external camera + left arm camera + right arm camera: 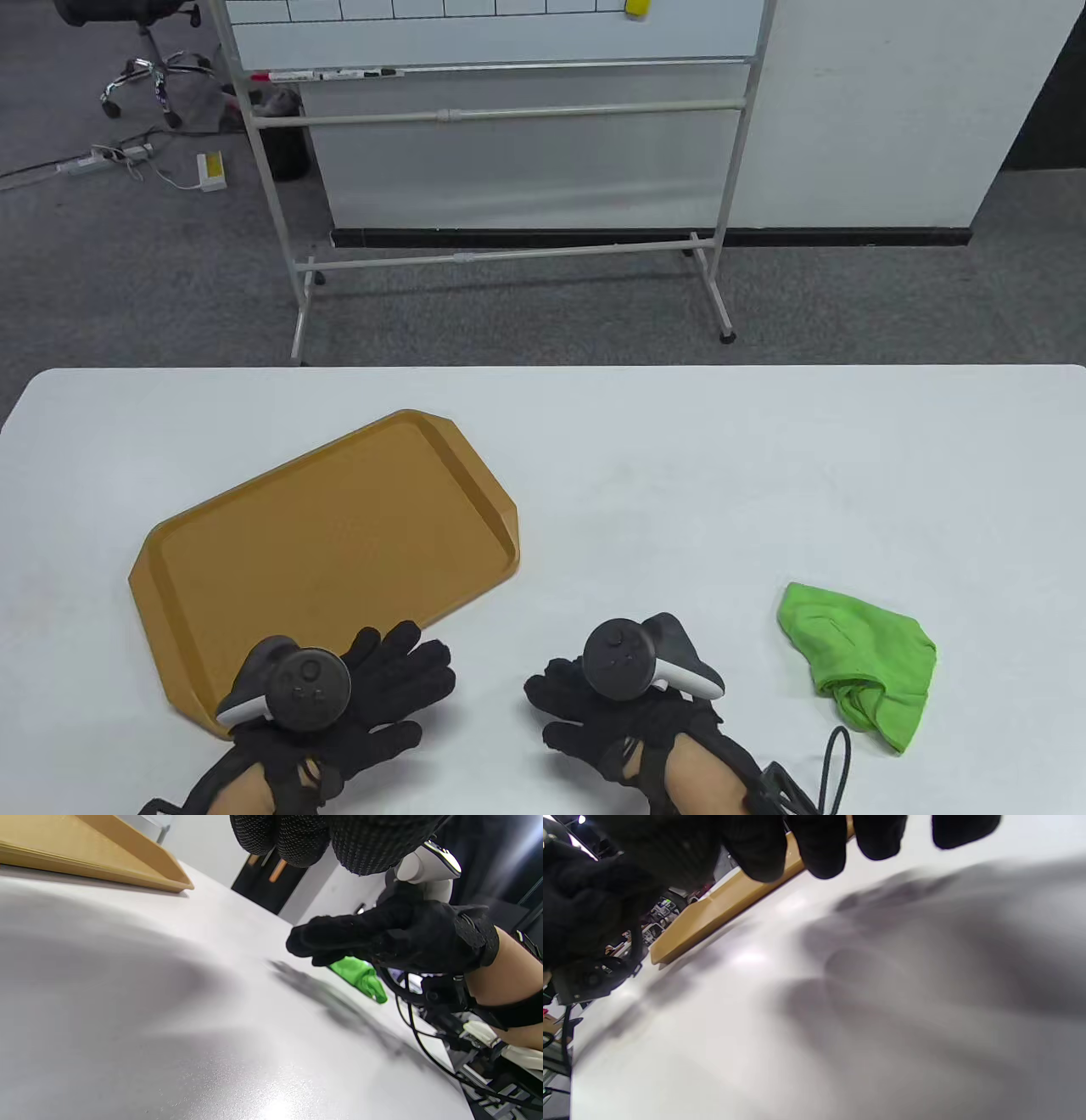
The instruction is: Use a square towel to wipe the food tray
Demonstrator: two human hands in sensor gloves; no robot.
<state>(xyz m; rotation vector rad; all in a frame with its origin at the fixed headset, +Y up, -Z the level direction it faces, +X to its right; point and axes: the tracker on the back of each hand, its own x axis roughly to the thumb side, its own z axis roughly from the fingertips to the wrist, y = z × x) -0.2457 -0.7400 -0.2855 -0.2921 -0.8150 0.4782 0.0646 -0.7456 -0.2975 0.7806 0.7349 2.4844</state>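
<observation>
A tan food tray (331, 543) lies on the white table at the left, turned at an angle; it also shows in the left wrist view (97, 861) and the right wrist view (721, 908). A crumpled green square towel (857, 658) lies at the right; it shows in the left wrist view (360, 978). My left hand (386, 679) is open and empty, fingers spread, over the tray's near corner. My right hand (568, 700) is open and empty above the table, between tray and towel, well left of the towel.
The white table (679, 475) stretches beyond both hands. A whiteboard on a metal stand (501, 170) stands on the floor behind the table. Cables (836, 764) run from my right wrist near the table's front edge.
</observation>
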